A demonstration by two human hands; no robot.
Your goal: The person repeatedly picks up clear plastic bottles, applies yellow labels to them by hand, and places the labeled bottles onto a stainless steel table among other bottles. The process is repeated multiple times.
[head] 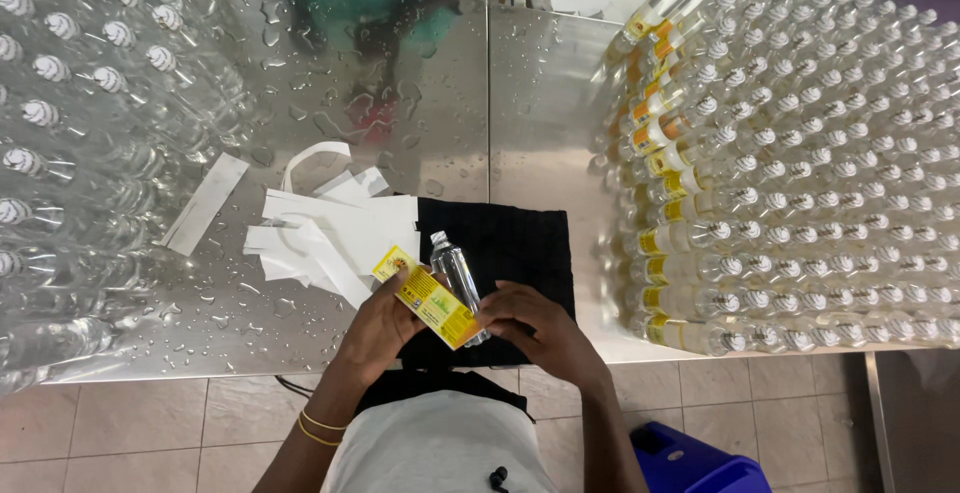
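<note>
A small clear plastic bottle [455, 268] with a white cap lies across a black cloth [520, 238] at the near table edge. My left hand [375, 328] holds a yellow label [425, 298] against the bottle's side. My right hand [535, 323] grips the bottle's lower end and touches the label's corner. Both hands are close together above the cloth.
White backing strips [325, 228] lie scattered on the wet steel table [380, 83] left of the cloth. Several unlabelled clear bottles [80, 133] are stacked at the left. A large stack of labelled bottles [800, 163] fills the right. A blue stool [690, 463] stands on the tiled floor.
</note>
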